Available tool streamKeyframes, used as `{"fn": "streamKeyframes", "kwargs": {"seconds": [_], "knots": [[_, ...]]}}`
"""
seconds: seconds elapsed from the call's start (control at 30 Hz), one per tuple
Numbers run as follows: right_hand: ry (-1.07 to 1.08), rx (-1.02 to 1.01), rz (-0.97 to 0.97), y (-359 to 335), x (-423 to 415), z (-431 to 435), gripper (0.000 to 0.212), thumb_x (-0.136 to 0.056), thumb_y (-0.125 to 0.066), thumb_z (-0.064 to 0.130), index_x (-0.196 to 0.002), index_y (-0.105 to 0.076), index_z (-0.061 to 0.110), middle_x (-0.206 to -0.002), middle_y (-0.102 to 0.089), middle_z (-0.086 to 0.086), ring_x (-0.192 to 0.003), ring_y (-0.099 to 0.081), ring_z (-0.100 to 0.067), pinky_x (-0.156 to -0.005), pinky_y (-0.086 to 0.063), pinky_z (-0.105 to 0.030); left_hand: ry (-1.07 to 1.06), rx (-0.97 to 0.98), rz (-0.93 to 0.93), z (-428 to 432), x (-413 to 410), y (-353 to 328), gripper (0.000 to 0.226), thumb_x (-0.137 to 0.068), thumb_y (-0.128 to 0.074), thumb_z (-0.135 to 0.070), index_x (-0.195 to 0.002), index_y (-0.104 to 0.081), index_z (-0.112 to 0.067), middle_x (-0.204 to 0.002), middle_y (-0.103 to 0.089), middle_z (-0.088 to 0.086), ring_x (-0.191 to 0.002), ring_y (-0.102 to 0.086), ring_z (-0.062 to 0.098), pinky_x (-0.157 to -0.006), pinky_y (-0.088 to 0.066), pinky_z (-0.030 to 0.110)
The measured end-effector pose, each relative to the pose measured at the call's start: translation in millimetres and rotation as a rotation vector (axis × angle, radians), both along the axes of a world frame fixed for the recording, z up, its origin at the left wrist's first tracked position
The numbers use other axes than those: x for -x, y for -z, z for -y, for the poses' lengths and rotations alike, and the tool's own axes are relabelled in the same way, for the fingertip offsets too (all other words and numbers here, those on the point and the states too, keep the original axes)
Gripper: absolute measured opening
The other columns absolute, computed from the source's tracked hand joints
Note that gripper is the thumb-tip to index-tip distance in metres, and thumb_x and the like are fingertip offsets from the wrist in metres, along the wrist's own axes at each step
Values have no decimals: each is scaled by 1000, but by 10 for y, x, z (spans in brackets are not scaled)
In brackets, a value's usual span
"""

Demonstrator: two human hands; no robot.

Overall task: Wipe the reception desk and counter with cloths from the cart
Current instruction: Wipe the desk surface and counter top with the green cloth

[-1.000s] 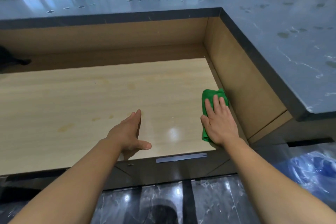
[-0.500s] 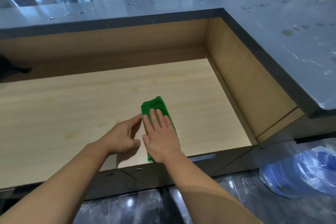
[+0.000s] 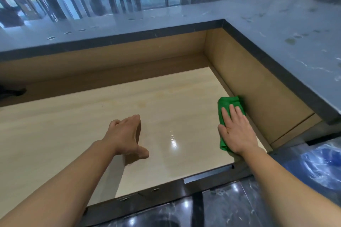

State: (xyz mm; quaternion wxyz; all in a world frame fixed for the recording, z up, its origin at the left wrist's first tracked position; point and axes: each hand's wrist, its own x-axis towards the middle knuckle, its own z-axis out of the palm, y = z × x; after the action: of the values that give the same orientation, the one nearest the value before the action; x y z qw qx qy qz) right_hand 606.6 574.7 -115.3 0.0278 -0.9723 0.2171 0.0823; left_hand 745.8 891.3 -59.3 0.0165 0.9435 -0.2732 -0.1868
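Palm flat, our right hand presses down on the green cloth with straight fingers, nothing curled round it. The cloth lies folded on the right side of the pale wooden desk, its far end up against the brown side panel. Our left hand is released over the middle of the desk, fingers stretched forward and thumb spread, holding nothing; we cannot tell whether it touches the wood. Above the panel runs the grey stone counter, wrapping the far and right sides. Near right, below the counter, sits a blue plastic bag.
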Motion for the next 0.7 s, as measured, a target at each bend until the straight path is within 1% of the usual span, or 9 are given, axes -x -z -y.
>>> {"fn": "streamKeyframes", "kwargs": {"seconds": [0.03,0.13,0.2,0.27,0.37,0.47,0.6,0.67,0.7], "knots": [[24,6,7,8,-19,-36,64,-103,-22,39,-155,5,14,-162,9,-13,-150,8,-28,-122,-4,-40,0,0,5,-36,-46,9,87,-47,-72,-74,-112,-39,-25,-113,-52,-9,-107,-51,17,-106,-27,41],[166,-3,20,32,-162,-264,65,-103,-21,41,-156,5,13,-162,9,-15,-150,8,-30,-121,-1,-42,-15,-39,7,-80,-163,14,112,-54,-72,-73,-141,-28,-18,-145,-39,-3,-137,-34,16,-118,-9,39],[229,-23,38,49,-340,-488,66,-103,-18,43,-155,7,12,-162,12,-15,-149,11,-30,-121,1,-42,7,-12,45,-68,-241,32,103,-52,-73,-73,-130,-33,-19,-133,-43,-5,-134,-36,14,-117,-9,37],[176,-42,71,59,-571,-800,66,-103,-16,44,-155,9,12,-161,14,-14,-149,13,-30,-121,2,-42,24,-33,21,-38,-297,48,99,-53,-75,-71,-126,-35,-19,-130,-43,-7,-133,-37,13,-117,-9,36],[-15,-79,86,61,-915,-1410,64,-103,-13,44,-154,12,15,-160,19,-10,-148,18,-27,-121,6,-42,44,-102,-28,-9,-348,126,112,-58,-74,-70,-143,-28,-15,-152,-29,-1,-143,-25,13,-118,-6,35],[-230,-92,76,61,-1111,-1889,63,-103,-13,45,-154,13,18,-159,21,-7,-147,22,-25,-120,11,-41,60,-147,-28,-10,-375,152,121,-61,-72,-71,-151,-16,-13,-160,-15,1,-147,-14,12,-120,-4,35],[-372,-89,44,31,-1115,-1676,62,-98,-1,46,-154,11,22,-161,19,-3,-148,21,-20,-120,10,-36,57,-193,-40,12,-373,104,126,-61,-71,-73,-153,-10,-13,-162,-8,2,-149,-8,11,-120,0,36],[-309,-73,40,14,-1057,-1339,71,-89,7,48,-155,8,23,-161,17,-3,-149,17,-20,-119,7,-35,53,-193,-39,10,-372,95,125,-59,-72,-74,-152,-13,-14,-161,-13,1,-148,-13,12,-120,0,36],[-233,-72,43,13,-1020,-1150,70,-90,4,48,-155,7,22,-162,15,-4,-149,15,-21,-120,5,-35,55,-191,-37,11,-366,88,125,-58,-73,-74,-151,-15,-14,-160,-15,1,-148,-15,12,-120,0,36]]}}
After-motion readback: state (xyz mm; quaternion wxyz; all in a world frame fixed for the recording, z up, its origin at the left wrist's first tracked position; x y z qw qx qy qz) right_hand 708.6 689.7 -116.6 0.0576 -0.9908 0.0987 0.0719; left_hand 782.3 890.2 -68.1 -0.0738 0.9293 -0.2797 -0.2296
